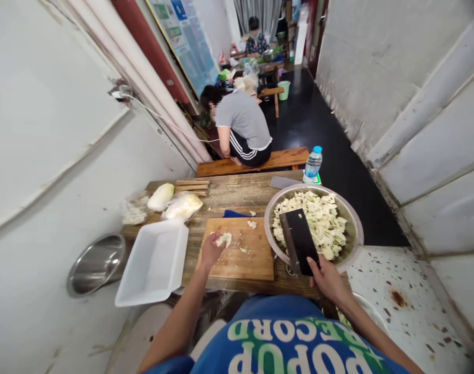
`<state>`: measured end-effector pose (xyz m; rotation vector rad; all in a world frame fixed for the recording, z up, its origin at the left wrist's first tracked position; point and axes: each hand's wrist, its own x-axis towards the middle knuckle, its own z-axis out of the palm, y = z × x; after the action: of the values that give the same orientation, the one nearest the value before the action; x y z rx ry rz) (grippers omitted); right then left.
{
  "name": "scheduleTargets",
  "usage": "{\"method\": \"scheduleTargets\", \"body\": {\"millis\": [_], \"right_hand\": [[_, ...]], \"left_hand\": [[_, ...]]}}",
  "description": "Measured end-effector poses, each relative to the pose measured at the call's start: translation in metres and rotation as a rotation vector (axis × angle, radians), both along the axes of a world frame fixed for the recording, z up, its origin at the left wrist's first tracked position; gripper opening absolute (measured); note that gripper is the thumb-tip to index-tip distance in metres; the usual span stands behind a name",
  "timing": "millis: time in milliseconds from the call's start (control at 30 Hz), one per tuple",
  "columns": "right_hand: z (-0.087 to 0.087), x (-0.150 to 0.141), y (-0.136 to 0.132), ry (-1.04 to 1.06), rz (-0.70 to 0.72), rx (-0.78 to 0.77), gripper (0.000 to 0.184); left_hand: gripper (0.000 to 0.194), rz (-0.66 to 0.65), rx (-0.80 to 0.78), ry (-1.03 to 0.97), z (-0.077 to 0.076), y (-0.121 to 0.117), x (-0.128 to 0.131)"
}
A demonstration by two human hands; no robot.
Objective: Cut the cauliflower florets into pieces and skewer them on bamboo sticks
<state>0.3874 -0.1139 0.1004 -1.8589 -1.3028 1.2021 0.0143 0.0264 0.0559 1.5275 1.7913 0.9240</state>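
My left hand [211, 251] is closed on a small cauliflower floret [224, 239] above the left side of a wooden cutting board [237, 267]. In my right hand [327, 278] is a dark, broad-bladed cleaver [300, 240], its blade tilted over the near left rim of a large metal bowl [356, 228]. Cut cauliflower [318, 218] fills much of that bowl. Another floret [252, 224] and some crumbs lie on the board, and a bit of blue cloth [237, 213] shows behind it.
Left of the board stands a white plastic tub [153, 262], with a metal pot [98, 265] beyond. A napa cabbage [161, 197] and bagged vegetables [182, 206] lie at the back left. A water bottle [313, 165] stands behind the bowl. One person [244, 122] sits on a bench; another sits farther off.
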Motion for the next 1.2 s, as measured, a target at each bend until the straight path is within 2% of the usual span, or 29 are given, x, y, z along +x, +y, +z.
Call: {"method": "scheduleTargets", "body": {"millis": [100,200,333,433,567,700,800,867,900,967,1033,1133,1200], "right_hand": [[-0.001,-0.03,0.016,-0.047,0.203,-0.018,0.033],[-0.003,-0.06,0.032,-0.206,0.433,-0.018,0.032],[-0.008,-0.092,0.046,-0.438,0.665,0.03,0.033],[-0.015,-0.109,0.048,-0.492,0.762,0.015,0.036],[-0.025,-0.122,0.046,-0.493,0.821,0.013,0.036],[-0.028,-0.126,0.043,-0.495,0.845,0.011,0.035],[-0.028,-0.124,0.042,-0.512,0.829,-0.013,0.034],[-0.029,-0.121,0.042,-0.518,0.817,-0.011,0.034],[-0.029,-0.12,0.042,-0.519,0.814,-0.008,0.034],[-0.03,-0.117,0.042,-0.52,0.81,-0.002,0.034],[-0.031,-0.115,0.042,-0.524,0.803,0.009,0.035],[-0.031,-0.114,0.042,-0.547,0.79,0.033,0.035],[-0.03,-0.114,0.042,-0.563,0.785,0.048,0.035]], "left_hand": [[0.019,-0.064,0.145,0.324,-0.019,-0.024,-0.02],[0.009,-0.196,0.237,0.539,-0.036,-0.043,-0.023],[0.017,-0.295,0.243,0.555,-0.048,-0.063,-0.024],[0.024,-0.261,0.225,0.465,-0.052,-0.073,-0.028],[0.031,-0.051,0.195,0.338,-0.054,-0.078,-0.031],[0.019,0.017,0.176,0.24,-0.056,-0.077,-0.028],[0.026,0.208,0.171,0.198,-0.054,-0.073,-0.025],[0.033,0.338,0.063,0.231,-0.051,-0.069,-0.024],[0.034,0.36,-0.03,0.258,-0.05,-0.066,-0.023],[0.031,0.329,-0.212,0.275,-0.05,-0.061,-0.021],[0.029,0.289,-0.276,0.209,-0.052,-0.057,-0.017],[0.021,0.28,-0.176,0.047,-0.056,-0.056,-0.009],[0.022,0.227,-0.084,0.016,-0.056,-0.057,-0.004]]}}
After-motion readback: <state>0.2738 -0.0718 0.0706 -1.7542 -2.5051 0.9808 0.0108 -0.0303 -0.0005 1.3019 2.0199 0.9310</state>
